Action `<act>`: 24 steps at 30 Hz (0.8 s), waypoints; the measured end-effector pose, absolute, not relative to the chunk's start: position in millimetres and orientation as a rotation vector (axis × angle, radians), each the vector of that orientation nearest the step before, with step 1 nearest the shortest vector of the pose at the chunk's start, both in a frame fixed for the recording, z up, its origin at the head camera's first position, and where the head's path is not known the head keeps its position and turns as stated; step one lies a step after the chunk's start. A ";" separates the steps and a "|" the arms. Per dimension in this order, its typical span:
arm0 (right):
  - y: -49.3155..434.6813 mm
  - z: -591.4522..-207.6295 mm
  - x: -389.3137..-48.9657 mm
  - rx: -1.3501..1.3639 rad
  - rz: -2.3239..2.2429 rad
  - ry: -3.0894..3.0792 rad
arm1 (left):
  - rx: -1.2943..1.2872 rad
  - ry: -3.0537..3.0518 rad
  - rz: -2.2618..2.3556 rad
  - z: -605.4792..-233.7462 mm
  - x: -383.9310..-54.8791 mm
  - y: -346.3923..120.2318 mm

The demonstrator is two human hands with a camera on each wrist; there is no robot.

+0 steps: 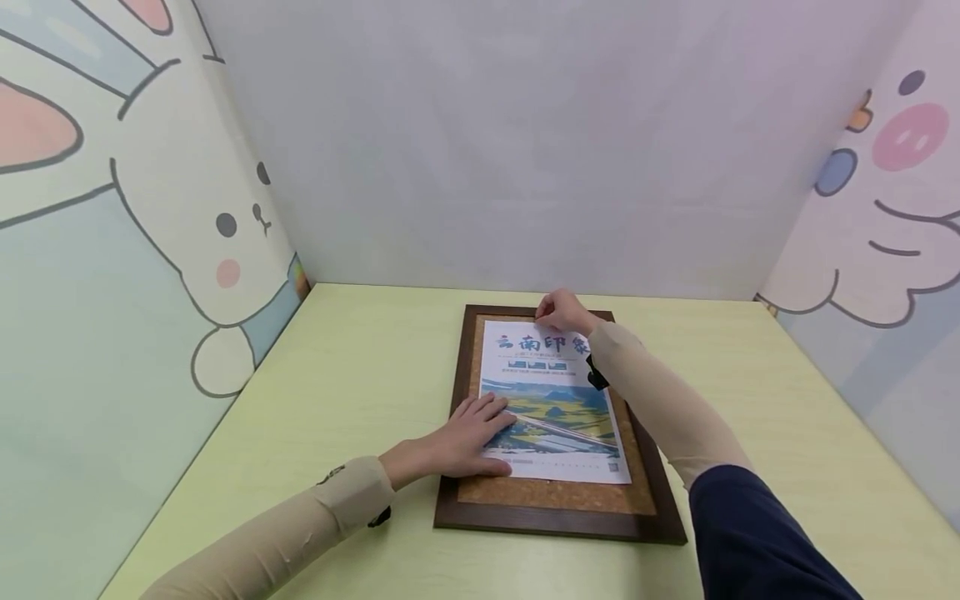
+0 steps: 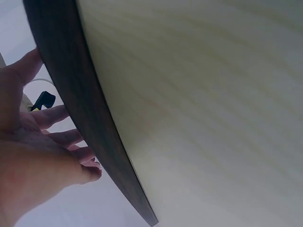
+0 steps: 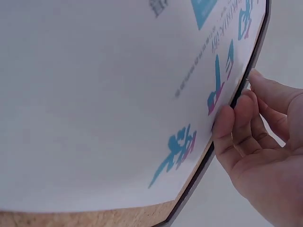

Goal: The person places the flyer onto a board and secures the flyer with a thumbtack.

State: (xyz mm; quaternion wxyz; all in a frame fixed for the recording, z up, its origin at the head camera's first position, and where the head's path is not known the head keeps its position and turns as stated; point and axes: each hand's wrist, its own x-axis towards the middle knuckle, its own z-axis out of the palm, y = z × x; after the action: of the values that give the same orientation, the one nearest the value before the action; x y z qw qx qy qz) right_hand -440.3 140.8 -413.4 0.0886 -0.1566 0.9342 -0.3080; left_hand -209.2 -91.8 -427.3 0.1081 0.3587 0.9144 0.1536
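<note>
A white printed poster [image 1: 551,429] with blue brush characters and a landscape picture lies on a cork board [image 1: 555,496] in a dark wooden frame [image 1: 558,522]. My left hand [image 1: 472,437] rests with spread fingers on the poster's lower left edge, its wrist over the frame's left side. At the poster's top edge is my right hand [image 1: 564,312], fingers bent. In the right wrist view this right hand [image 3: 258,132] pinches what looks like a small pin [image 3: 247,79] between thumb and fingers; most of the pin is hidden.
The framed board lies on a pale yellow wood-grain table [image 1: 360,375]. A plain light wall [image 1: 525,150] stands behind it. Side panels carry a cartoon rabbit [image 1: 202,192] and a cartoon pig [image 1: 892,200].
</note>
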 end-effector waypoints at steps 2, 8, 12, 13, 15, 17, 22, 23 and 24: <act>140.2 -414.7 -439.6 -0.469 -0.904 2.782 | 1.052 2.689 0.451 -426.8 -208.9 -91.2; 141.5 -418.4 -437.4 -0.474 -0.879 2.789 | 1.049 2.695 0.435 -425.6 -208.1 -90.5; 143.0 -420.4 -437.9 -0.467 -0.877 2.787 | 1.049 2.696 0.436 -425.3 -207.9 -90.9; 143.1 -420.8 -438.3 -0.469 -0.876 2.787 | 1.048 2.697 0.436 -425.4 -208.0 -91.0; 143.2 -421.3 -439.2 -0.474 -0.883 2.785 | 1.045 2.699 0.434 -425.3 -208.0 -91.2; 143.1 -421.9 -440.4 -0.481 -0.886 2.786 | 1.037 2.704 0.429 -425.6 -208.4 -91.3; 143.4 -423.9 -443.2 -0.454 -0.884 2.795 | 1.032 2.713 0.426 -425.7 -208.5 -91.4; 143.6 -424.3 -443.6 -0.445 -0.887 2.793 | 1.034 2.713 0.425 -425.5 -208.3 -91.4; 143.8 -424.7 -443.8 -0.436 -0.892 2.794 | 1.033 2.712 0.424 -425.5 -208.1 -91.4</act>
State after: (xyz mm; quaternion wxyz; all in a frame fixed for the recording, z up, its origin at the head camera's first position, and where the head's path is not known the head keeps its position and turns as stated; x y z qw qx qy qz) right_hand -443.8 143.8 -424.7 0.0882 -0.1466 0.9386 -0.2996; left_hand -208.1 -91.4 -425.5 0.1039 0.3504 0.9197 0.1437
